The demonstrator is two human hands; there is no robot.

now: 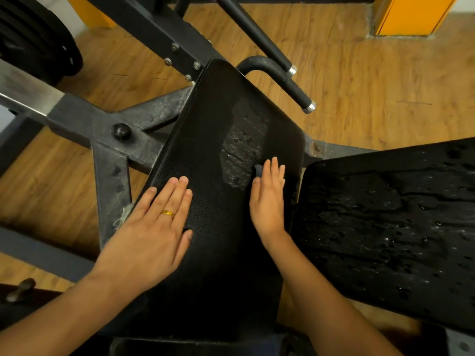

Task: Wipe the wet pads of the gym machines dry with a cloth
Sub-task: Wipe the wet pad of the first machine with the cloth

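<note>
Two flat hands, fingers straight: left hand (159,222) braces pad (205,104); right hand (268,199) pins cloth (257,170), likely limp; slick-looking wet patch (243,147) beyond fingertips (275,162).

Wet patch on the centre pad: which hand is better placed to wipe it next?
Right. The right hand borders the wet patch, with what looks like dark cloth under its fingers. The left hand rests on the pad well left of the patch, no cloth visible.
</note>
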